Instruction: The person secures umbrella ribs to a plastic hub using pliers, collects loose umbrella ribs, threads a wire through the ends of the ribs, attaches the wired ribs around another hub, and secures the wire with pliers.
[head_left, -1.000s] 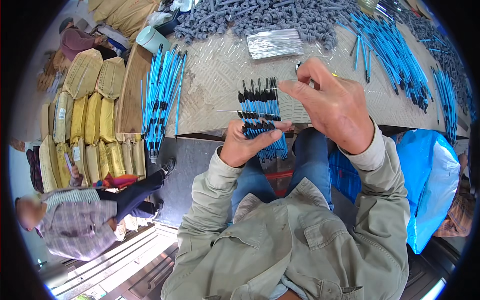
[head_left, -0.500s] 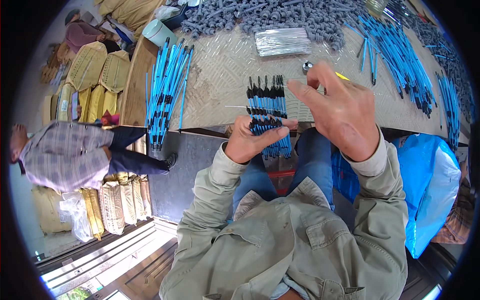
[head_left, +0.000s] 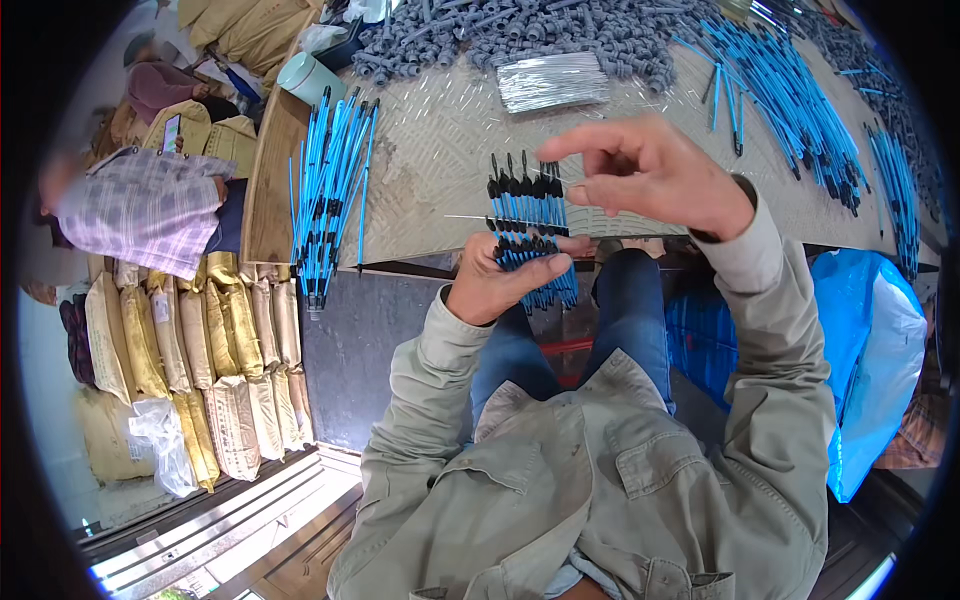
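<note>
My left hand grips a bundle of thin blue sticks with black pointed tips, held upright just off the table's front edge. The fingers and thumb wrap its lower part. A thin silvery wire lies crosswise over the sticks and juts out on the left. Beside the bundle's upper right is my right hand, with index finger and thumb apart around the rightmost black tips. Whether they touch those tips I cannot tell. Nothing held shows in it.
A stack of silvery wires and grey plastic parts cover the table's back. Blue sticks lie at left and right. A pale green cup stands far left. A person in a plaid shirt is by the sacks.
My right hand has moved slightly left, its fingers spreading beside the tips. My left hand keeps its hold on the bundle. The person in plaid has shifted, uncovering more sacks.
</note>
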